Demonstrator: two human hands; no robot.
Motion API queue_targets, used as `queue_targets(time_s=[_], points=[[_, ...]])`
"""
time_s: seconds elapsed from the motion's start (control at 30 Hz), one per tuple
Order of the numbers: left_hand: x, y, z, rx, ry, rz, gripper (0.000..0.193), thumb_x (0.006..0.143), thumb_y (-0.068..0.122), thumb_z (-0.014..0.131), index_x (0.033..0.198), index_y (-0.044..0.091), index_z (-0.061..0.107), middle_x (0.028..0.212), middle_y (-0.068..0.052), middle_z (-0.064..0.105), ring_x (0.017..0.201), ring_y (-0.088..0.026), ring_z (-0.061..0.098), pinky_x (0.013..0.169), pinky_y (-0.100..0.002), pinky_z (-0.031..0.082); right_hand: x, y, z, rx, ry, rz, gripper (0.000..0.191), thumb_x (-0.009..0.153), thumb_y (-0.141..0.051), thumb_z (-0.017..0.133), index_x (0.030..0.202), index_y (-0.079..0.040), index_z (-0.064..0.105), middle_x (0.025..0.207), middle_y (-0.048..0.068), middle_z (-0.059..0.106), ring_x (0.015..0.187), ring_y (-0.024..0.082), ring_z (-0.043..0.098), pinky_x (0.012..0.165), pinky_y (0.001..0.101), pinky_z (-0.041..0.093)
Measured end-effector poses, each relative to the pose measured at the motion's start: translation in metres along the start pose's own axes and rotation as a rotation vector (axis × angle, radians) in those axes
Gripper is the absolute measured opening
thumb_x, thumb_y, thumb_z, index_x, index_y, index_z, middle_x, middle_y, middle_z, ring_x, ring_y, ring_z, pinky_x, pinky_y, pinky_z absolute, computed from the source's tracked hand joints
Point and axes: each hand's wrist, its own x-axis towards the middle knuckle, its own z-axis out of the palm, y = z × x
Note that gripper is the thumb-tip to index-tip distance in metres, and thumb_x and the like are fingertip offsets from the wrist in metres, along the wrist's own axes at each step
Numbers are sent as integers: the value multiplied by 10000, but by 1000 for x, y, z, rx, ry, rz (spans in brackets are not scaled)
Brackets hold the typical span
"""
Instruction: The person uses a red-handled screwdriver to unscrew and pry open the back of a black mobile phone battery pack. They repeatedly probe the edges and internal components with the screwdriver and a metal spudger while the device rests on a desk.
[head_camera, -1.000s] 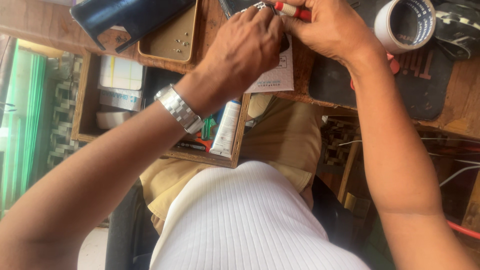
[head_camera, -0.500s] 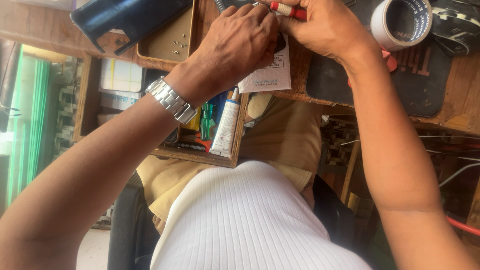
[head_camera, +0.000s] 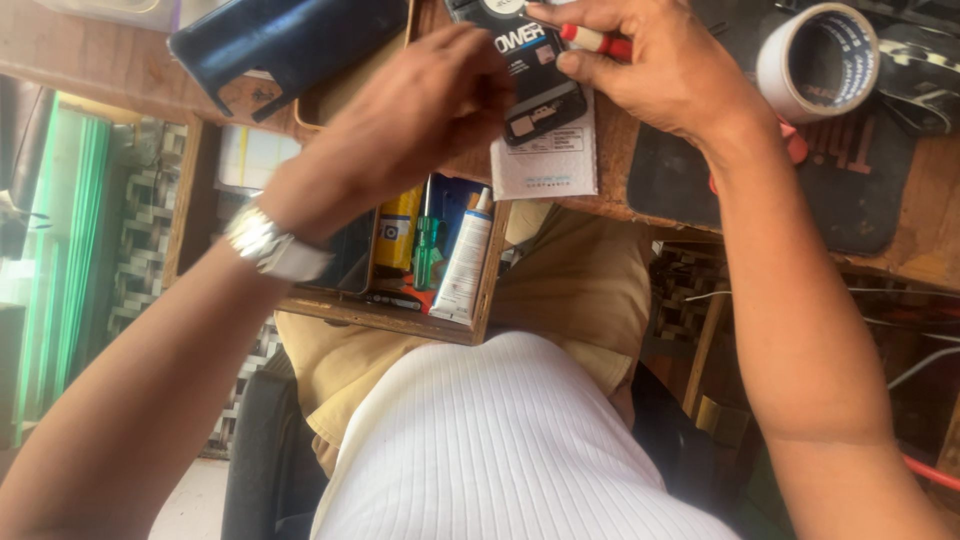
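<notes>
Right hand (head_camera: 665, 75) grasping red-handled screwdriver (head_camera: 597, 40), long axis left-right, tip pointing left over phone (head_camera: 528, 75); left hand (head_camera: 420, 120) curled, grip unclear.

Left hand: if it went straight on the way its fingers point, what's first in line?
Probably the opened black phone; the left hand has its fingers at that phone's left edge. Contact is hidden, so depth is uncertain.

Right hand (head_camera: 670, 75) grips red-handled screwdriver (head_camera: 597, 40) over opened phone (head_camera: 530, 85).
</notes>
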Motion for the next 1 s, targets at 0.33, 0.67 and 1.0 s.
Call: queue_targets(time_s=[0.33, 0.67, 1.0], points=[[-57, -29, -88, 426, 96, -111, 258, 975, 156, 769, 1103, 19, 592, 1047, -106, 602, 1036, -286, 567, 972, -421, 461, 33, -31, 7, -99, -9, 176, 400, 999, -127, 735, 1394, -127, 679, 1107, 32, 737, 953, 75, 629, 869, 256, 532], [-65, -41, -90, 520, 56, -145, 269, 961, 216, 765, 1076, 21, 619, 1042, -90, 592, 1053, -272, 524, 986, -401, 455, 46, -36, 12, -81, 16, 262, 386, 1005, -163, 740, 1386, -129, 693, 964, 2, 707, 945, 70, 641, 928, 245, 540], [-62, -44, -88, 396, 27, -166, 296, 877, 269, 798, 1023, 50, 664, 1019, -60, 634, 1072, -268, 512, 983, -376, 482, 51, -32, 13, -50, 8, 226, 373, 1011, -148, 740, 1379, -118, 695, 998, -7, 720, 940, 56, 642, 903, 231, 542]])
